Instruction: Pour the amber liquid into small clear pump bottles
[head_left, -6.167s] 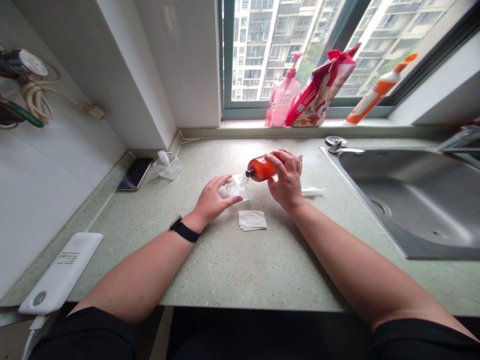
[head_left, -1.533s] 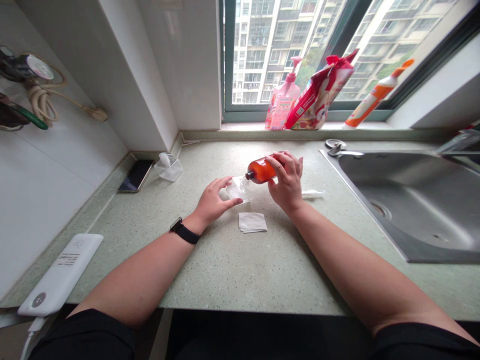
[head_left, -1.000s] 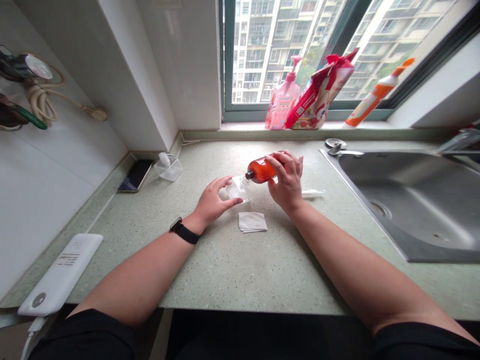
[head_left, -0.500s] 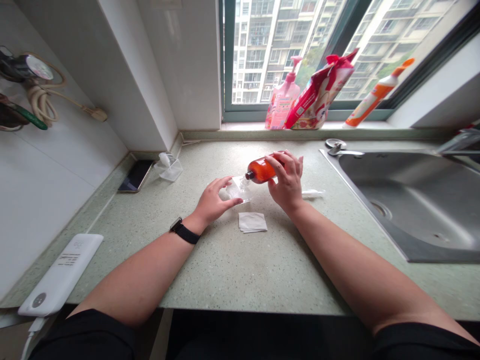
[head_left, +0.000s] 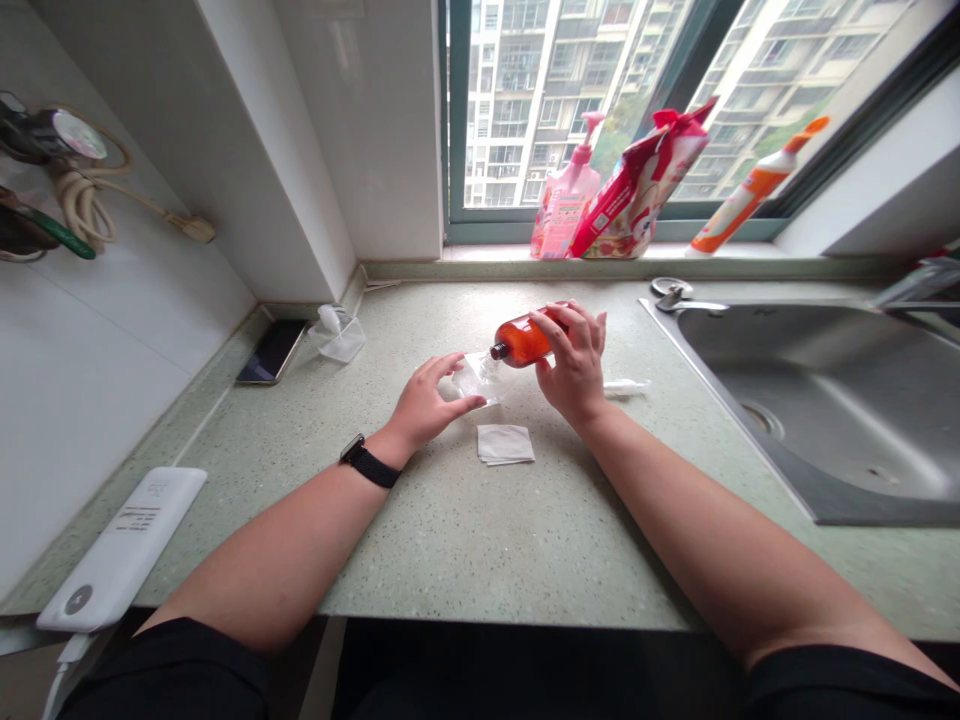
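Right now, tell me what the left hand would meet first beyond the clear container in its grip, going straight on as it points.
Probably the amber bottle, tilted in the right hand, its neck just past the clear container; depth is hard to judge.

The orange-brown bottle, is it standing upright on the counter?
No, the right hand holds the orange-brown bottle tipped over, its mouth toward the clear container.

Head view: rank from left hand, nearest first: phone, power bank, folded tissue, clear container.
1. Clear container, in left hand.
2. Folded tissue, right of hand.
3. Phone, left, toward the back.
4. Power bank, far left, toward the camera.
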